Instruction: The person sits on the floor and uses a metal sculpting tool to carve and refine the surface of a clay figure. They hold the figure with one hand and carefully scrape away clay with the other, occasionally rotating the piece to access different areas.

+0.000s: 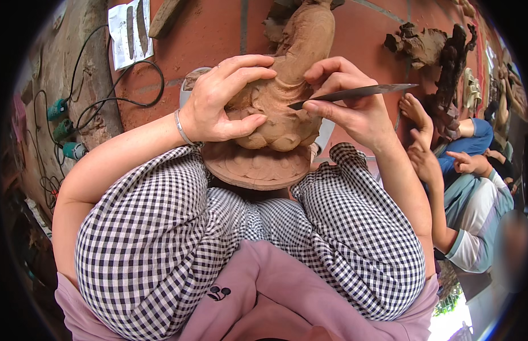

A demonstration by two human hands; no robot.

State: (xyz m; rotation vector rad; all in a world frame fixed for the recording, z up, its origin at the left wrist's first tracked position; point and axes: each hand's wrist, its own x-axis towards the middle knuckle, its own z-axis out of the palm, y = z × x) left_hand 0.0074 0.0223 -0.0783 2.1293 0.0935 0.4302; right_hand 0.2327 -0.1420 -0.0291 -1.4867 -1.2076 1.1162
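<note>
A brown wood carving [301, 40] with a rounded, folded lower part stands between my knees, above a round carved wooden base [257, 171]. My left hand [221, 99] holds its left side, the fingers arched and apart from the thumb, with carved wood between them. In my right hand [349, 102], a slim dark metal carving blade [383, 90] is pinched between thumb and fingers. Its pointed left end meets the carved folds; the other end sticks out to the right. My fingers cover the middle of the blade. Loose sawdust lies on the carving's surface.
Green power tools [64, 129] with black cords [161, 85] lie at the left by a long log [96, 96]. A white paper packet [129, 37] bears dark strips. Rough wood pieces [417, 44] stand far right. Close on my right, a co-worker's hand [426, 162] and bare foot show.
</note>
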